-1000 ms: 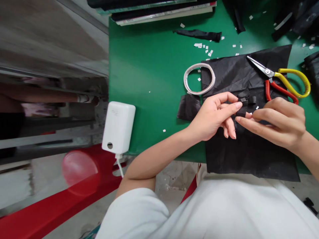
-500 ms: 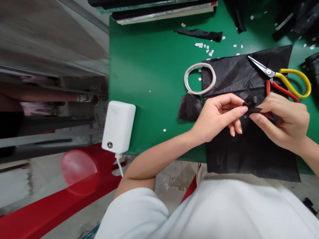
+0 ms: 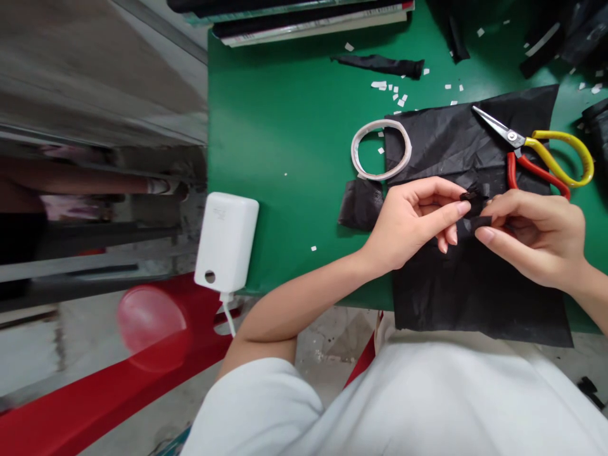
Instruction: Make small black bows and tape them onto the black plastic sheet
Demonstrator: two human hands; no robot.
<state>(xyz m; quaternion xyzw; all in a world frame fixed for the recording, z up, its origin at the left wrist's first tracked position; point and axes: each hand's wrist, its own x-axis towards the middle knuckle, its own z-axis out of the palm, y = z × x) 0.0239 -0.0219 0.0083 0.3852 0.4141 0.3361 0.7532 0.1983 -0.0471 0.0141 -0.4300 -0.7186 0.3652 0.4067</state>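
Above a black sheet (image 3: 479, 285) on the green table, my left hand (image 3: 418, 218) pinches a small gathered black piece (image 3: 475, 192) between thumb and forefinger. My right hand (image 3: 536, 234) is just to its right, thumb and forefinger closed on the end of a short black strip (image 3: 477, 222). The strip reaches left below the gathered piece; whether the two are joined I cannot tell. Scissors (image 3: 515, 139) with one yellow and one red handle lie partly open on the sheet, above my right hand. A white tape roll (image 3: 356, 155) overlaps the sheet's upper left edge.
A white power bank (image 3: 227, 244) with a cable lies at the table's left edge. Books (image 3: 313, 25) are at the top. A black folded piece (image 3: 360, 206), a black strip (image 3: 380, 65) and white scraps lie about. Another person's leg (image 3: 95, 177) shows at left.
My right hand has shifted slightly down and left with the black strip, which now sits lower, apart from the fingertips of my left hand. My left hand has barely moved.
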